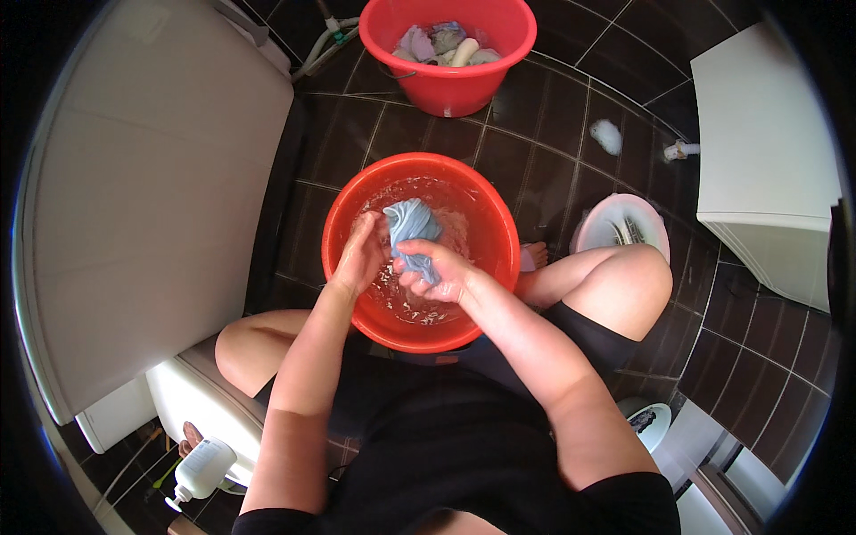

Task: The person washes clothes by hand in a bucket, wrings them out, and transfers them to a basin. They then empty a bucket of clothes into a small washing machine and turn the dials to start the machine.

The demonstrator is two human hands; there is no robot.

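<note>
The cloth [415,221] is pale blue, the basin [495,245] orange-red.

floor [535,111]: dark brown, tiled | wall [635,69]: dark, tiled | right: 1 white cabinet [767,134]

It looks like a home washroom — dark tiled floor [546,174], pump bottle [205,466], bucket [455,89] of cloths [416,43].

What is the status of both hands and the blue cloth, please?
Right hand gripping blue cloth; left hand open beside it, contact unclear. Blue cloth bunched, held over red basin. Nothing visibly in the way.
</note>
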